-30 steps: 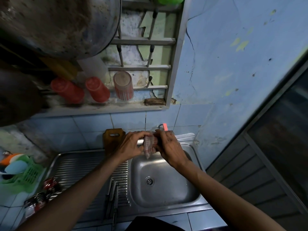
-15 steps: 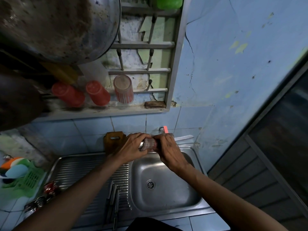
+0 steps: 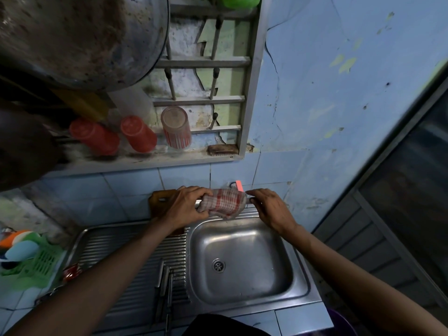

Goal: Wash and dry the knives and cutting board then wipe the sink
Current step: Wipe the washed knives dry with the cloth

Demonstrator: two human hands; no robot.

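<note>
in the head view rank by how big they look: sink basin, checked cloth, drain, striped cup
1. sink basin
2. checked cloth
3. striped cup, close to the cloth in size and farther from the camera, so that order is unsure
4. drain

Both forearms reach forward, bare, converging ahead of the person; left hand [image 3: 185,206] back up, fingers [image 3: 194,191] curled, gripping a cloth [image 3: 224,201]; right hand [image 3: 271,209] just beside its other end, back up, fingers [image 3: 254,194] lightly bent, tips touching it
</note>
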